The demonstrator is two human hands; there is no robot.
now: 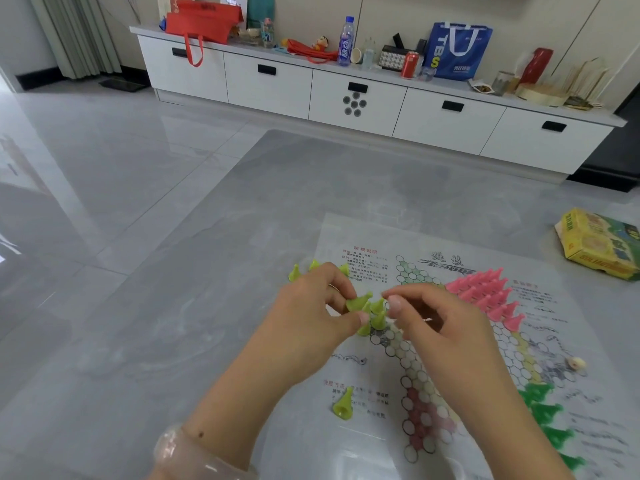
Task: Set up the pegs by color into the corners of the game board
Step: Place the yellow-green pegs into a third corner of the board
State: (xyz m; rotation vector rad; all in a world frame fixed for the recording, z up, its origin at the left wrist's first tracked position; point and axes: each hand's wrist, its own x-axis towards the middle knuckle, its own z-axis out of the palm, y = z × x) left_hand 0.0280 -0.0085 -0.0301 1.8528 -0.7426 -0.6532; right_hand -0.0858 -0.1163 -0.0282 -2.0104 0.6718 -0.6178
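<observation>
A: The left hand (311, 306) pinches a yellow-green peg (358, 302) at mid-frame, over the board (363, 368).

B: Stand it beside the placed pegs (375, 315). The right hand (433, 320) seems to pinch nothing, fingertips narrow; let it steady neighbours.

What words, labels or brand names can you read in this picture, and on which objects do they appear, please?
"TBS": on the blue shopping bag on the white cabinet.
Smaller white print on that bag: too blurred to read.
Bottle label: white characters, unreadable.
Red can: marking unreadable.
Game board: black heading characters, red headings and text blocks, all blurred.
Yellow box: lettering too blurred.
</observation>
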